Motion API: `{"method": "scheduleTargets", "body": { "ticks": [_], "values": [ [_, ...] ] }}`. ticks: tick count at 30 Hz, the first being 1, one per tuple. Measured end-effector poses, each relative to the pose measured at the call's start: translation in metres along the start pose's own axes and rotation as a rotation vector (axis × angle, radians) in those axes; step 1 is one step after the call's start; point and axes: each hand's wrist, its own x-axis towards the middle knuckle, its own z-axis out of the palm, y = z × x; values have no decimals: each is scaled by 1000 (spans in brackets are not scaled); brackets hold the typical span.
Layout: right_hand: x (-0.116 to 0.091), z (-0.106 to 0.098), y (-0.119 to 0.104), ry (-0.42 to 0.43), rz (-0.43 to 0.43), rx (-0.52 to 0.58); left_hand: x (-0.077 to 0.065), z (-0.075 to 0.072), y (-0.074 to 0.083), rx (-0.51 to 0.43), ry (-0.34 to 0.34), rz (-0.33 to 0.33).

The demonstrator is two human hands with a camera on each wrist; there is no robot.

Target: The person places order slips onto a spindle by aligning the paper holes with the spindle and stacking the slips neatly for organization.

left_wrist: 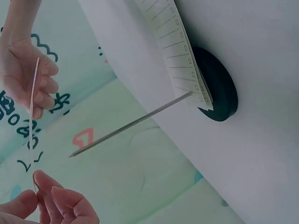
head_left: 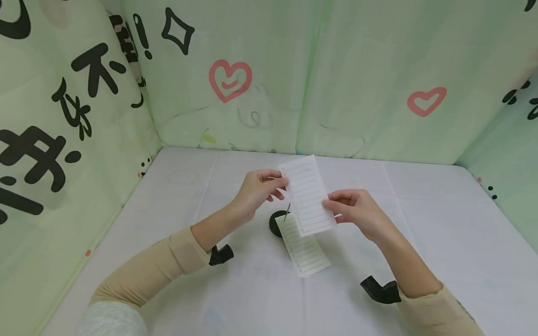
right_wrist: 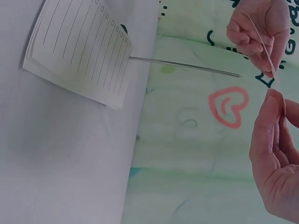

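A lined checklist sheet (head_left: 306,196) is held up between both hands above the table. My left hand (head_left: 261,189) pinches its upper left edge between thumb and fingers. On the lower right edge, my right hand (head_left: 355,207) pinches it the same way. Edge-on, the sheet (left_wrist: 32,126) shows as a thin strip in the left wrist view. Below it stands a bill spike with a black round base (left_wrist: 222,88) and a thin upright metal rod (left_wrist: 135,122). Several similar sheets (right_wrist: 79,51) are pierced by the rod near one end and lie on the base.
A white cloth covers the table (head_left: 235,289). Green printed curtains (head_left: 357,70) with hearts and dark lettering hang behind and at both sides. Black wrist mounts (head_left: 380,290) jut from both forearms.
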Motion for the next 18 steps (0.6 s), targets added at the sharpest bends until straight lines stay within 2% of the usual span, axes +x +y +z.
{"method": "scheduleTargets", "body": {
  "ticks": [6, 10, 14, 18],
  "values": [
    [-4, -6, 2, -34, 10, -30, 6, -6, 7, 43, 2, 60],
    [-4, -9, 4, -49, 9, -43, 9, -9, 10, 87, -22, 93],
    [-4, -15, 7, -68, 9, -60, 12, -9, 10, 154, -53, 99],
    [-2, -22, 11, -101, 23, -54, 15, -8, 8, 208, -83, 76]
  ]
}}
